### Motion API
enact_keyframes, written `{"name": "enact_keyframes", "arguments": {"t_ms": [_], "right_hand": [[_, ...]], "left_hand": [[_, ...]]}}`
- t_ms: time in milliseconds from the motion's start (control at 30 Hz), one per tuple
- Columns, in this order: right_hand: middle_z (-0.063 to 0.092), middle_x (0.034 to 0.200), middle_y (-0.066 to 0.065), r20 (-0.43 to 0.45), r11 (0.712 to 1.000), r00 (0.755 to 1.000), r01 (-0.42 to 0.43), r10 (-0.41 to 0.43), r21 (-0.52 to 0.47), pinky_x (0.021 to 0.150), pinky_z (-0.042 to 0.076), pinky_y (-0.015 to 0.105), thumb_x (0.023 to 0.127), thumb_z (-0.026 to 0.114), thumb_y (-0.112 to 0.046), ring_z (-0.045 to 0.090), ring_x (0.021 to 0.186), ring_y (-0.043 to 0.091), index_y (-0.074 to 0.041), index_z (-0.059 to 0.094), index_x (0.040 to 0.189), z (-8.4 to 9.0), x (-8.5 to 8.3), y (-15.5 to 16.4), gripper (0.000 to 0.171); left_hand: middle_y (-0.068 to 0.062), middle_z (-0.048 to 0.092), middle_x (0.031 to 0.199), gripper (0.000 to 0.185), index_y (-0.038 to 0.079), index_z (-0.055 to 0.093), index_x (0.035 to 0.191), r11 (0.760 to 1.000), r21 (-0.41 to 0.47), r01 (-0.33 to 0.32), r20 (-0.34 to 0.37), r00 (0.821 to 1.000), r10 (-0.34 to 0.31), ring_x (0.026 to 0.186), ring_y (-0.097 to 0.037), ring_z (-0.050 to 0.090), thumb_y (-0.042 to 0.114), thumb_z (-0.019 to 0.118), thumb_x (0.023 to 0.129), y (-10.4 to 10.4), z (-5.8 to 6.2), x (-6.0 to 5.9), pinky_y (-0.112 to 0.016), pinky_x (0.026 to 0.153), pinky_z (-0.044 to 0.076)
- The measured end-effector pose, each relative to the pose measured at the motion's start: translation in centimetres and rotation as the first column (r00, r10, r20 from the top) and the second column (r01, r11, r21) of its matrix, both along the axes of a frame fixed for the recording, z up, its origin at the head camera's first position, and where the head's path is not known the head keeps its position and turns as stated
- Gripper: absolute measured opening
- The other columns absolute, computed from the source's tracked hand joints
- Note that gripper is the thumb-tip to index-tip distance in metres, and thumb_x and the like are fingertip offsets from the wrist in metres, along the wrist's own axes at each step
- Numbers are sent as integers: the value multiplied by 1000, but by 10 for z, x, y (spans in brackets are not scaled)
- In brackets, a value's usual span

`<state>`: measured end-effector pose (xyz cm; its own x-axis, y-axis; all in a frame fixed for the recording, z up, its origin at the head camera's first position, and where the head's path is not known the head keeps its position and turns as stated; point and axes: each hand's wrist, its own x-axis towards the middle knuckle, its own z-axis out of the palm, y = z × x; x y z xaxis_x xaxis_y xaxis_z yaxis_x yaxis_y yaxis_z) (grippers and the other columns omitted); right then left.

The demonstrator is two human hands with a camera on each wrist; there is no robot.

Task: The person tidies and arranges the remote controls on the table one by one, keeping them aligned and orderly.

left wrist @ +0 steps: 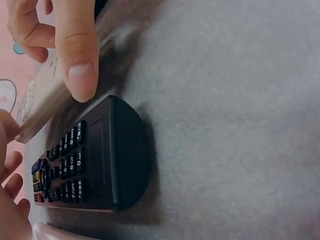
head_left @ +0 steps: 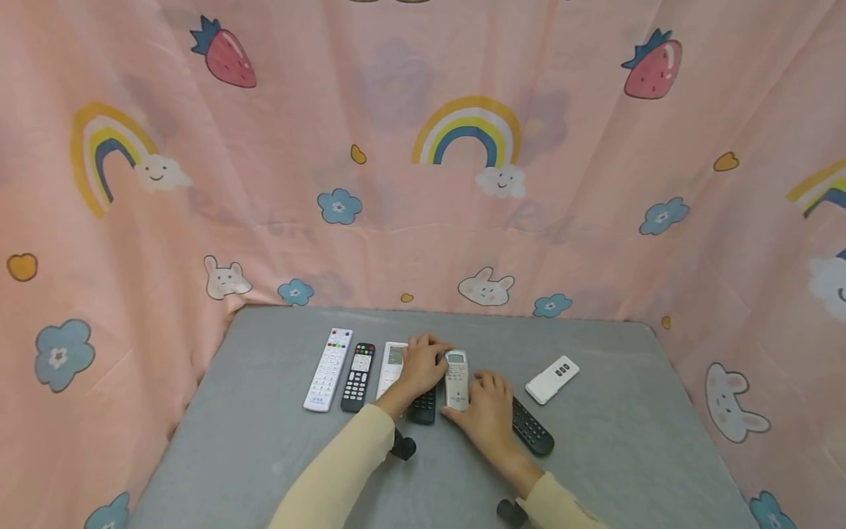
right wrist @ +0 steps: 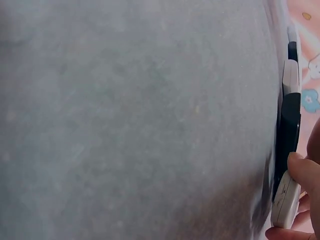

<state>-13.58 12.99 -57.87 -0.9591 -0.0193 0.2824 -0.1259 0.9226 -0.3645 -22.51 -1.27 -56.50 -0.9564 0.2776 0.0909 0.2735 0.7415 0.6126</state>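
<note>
Both hands are at a white remote control (head_left: 456,380) with a small display. My right hand (head_left: 489,411) grips its near end, the thumb at the left corner and the fingers along the right side. In the right wrist view the remote (right wrist: 287,200) shows between thumb and fingers. My left hand (head_left: 421,365) reaches over a black remote (head_left: 423,408), its outstretched fingertips at the white remote's far left corner. The left wrist view shows this black remote (left wrist: 95,160) lying flat, buttons up, its far part partly covered in the head view.
Left of the hands lie a long white remote (head_left: 328,369), a black remote (head_left: 358,377) and a white remote with a display (head_left: 391,367). Beside the right hand is another black remote (head_left: 532,427); farther right, a short white remote (head_left: 552,380). A patterned curtain surrounds the grey table (head_left: 615,455).
</note>
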Motion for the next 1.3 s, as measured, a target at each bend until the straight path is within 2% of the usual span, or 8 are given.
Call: {"name": "enact_keyframes", "arguments": {"t_ms": [300,500,600,667,767,1100,1200,1300], "right_hand": [[62,118,16,-23,998,1000,2,-1,62,107,32,53,58,90,-55,51,119,34,-2,69,84,-3,-2,-5,63],[61,119,16,-22,992,1000,9,-6,130,107,34,54,57,88,-59,51,120,34,2,72,99,-5,-3,-6,76],[61,119,17,-19,989,1000,10,-7,150,107,34,55,58,88,-60,52,120,34,3,72,102,-5,-3,-7,79],[61,119,17,-15,988,1000,8,-6,155,106,35,55,58,87,-61,52,120,35,2,72,101,-5,-3,-8,78],[61,120,17,-6,988,1000,4,-3,153,106,35,56,59,87,-61,51,121,35,2,72,101,-5,-3,-9,77],[61,120,19,-23,981,1000,-3,8,195,105,35,61,56,86,-65,52,120,36,2,72,100,-3,-3,-6,81],[62,119,19,-18,982,1000,-10,14,187,105,36,64,55,85,-67,53,119,37,0,71,91,2,-3,-3,77],[61,122,20,51,990,998,-31,25,137,107,35,64,60,85,-63,53,122,39,-5,67,80,14,-3,5,63]], "left_hand": [[-7,55,131,34,21,68,126,997,-74,31,-26,999,-33,117,-28,43,16,59,94,-1,-3,-1,-48,99,35],[-9,54,134,33,19,69,125,994,-101,50,-42,998,-55,120,-30,42,15,59,94,-1,-5,-1,-51,101,35],[-10,53,135,34,20,70,124,992,-111,53,-58,997,-60,123,-32,42,15,57,93,-2,-7,-1,-52,104,34],[-9,53,135,35,22,70,123,991,-123,53,-101,993,-66,123,-32,42,16,57,92,-4,-12,-2,-52,105,33],[-10,53,135,34,21,71,122,990,-132,53,-125,990,-69,124,-33,41,16,57,91,-5,-12,-1,-54,107,32],[-8,51,141,33,22,68,126,982,-182,59,-41,997,-68,130,-32,39,20,57,95,-1,-12,-4,-53,113,28],[-9,52,140,34,20,68,127,988,-143,61,-40,997,-68,128,-31,41,18,58,94,1,-10,-3,-52,112,30],[-8,55,137,34,18,68,125,993,-92,70,-53,996,-75,125,-29,44,15,60,93,6,-7,-1,-48,109,34]]}}
